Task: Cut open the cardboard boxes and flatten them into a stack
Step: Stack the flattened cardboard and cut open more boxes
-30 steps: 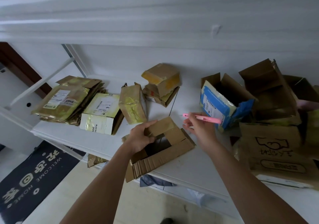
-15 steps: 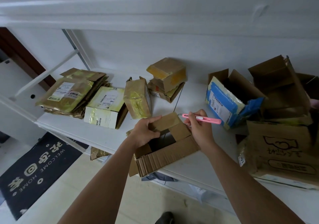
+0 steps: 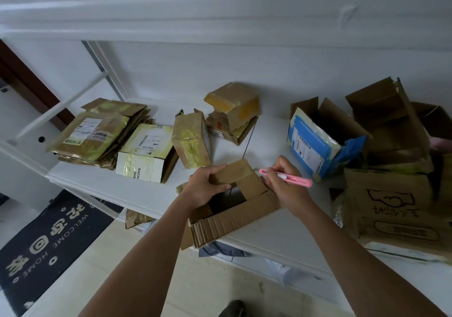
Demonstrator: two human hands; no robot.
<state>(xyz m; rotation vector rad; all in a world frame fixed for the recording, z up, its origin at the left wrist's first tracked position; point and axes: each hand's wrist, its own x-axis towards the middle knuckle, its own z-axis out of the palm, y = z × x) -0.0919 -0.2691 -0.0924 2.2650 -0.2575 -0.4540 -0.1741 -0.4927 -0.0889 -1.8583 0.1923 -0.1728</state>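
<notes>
An open brown cardboard box [image 3: 234,215] sits at the front edge of the white shelf [image 3: 274,233], partly overhanging it. My left hand [image 3: 204,186] grips the box's far flap. My right hand [image 3: 285,186] holds a pink utility knife [image 3: 286,177] like a pen, its tip at the flap's right corner. At the left lies a stack of flattened boxes [image 3: 97,133], with a white flattened box [image 3: 146,155] beside it.
A taped brown box [image 3: 192,139] and two stacked small boxes [image 3: 232,111] stand behind the open box. A blue and white box [image 3: 315,143] and several large open boxes [image 3: 396,167] crowd the right. A dark doormat [image 3: 49,243] lies on the floor below.
My right hand has brought the pink knife leftward and down, from above the shelf to the flap's corner. My left hand keeps its grip on the flap.
</notes>
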